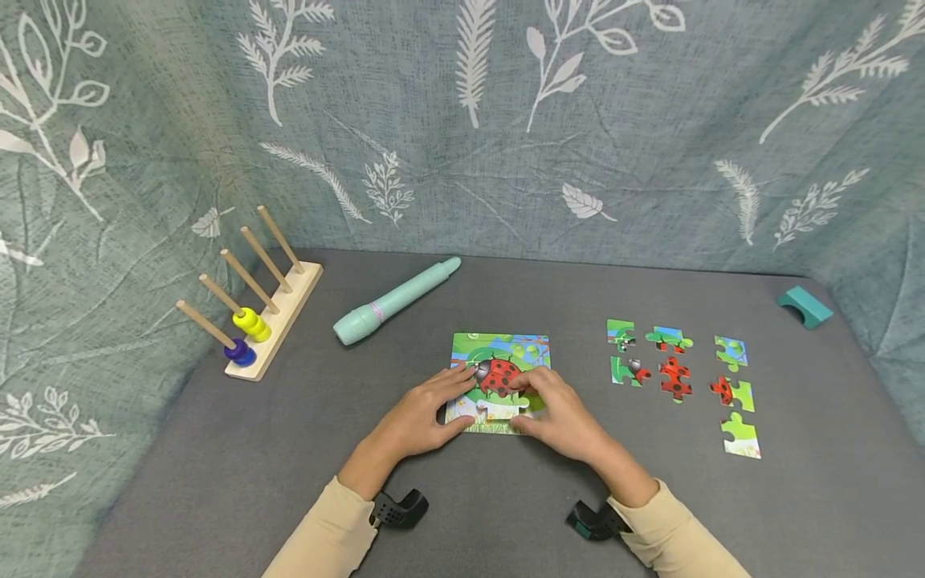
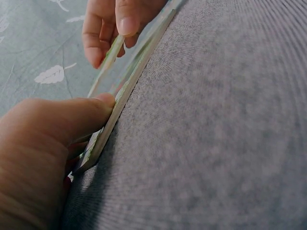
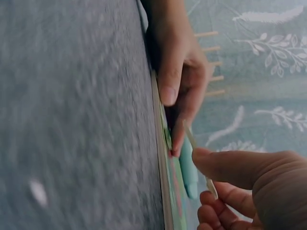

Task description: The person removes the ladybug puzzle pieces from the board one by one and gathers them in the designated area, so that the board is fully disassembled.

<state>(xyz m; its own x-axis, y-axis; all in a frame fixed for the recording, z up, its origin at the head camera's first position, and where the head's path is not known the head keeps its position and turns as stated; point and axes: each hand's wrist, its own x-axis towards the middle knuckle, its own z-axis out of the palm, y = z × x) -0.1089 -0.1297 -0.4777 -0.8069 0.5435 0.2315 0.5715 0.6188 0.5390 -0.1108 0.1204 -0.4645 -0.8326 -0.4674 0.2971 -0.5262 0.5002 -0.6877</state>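
Observation:
A ladybug jigsaw puzzle board (image 1: pixel 466 343) lies on the dark grey table in front of me. My left hand (image 1: pixel 421 411) rests on its left side, fingers stretched across the picture and thumb at the lower edge. Between thumb and fingers, my right hand (image 1: pixel 566 415) pinches a puzzle piece (image 1: pixel 503 410), whitish with a green tip. In the left wrist view the piece (image 2: pixel 109 60) is tilted above the board. The right wrist view shows this piece (image 3: pixel 191 137) nearly edge-on. The right fingers cover part of the board's right side.
Several loose puzzle pieces (image 1: pixel 675 379) lie to the right. A teal arch block (image 1: pixel 805 306) sits at the far right corner. A mint-green tube (image 1: pixel 397 300) lies behind the board. At left stands a wooden peg rack (image 1: pixel 292 309) with blue and yellow beads. A patterned curtain hangs behind.

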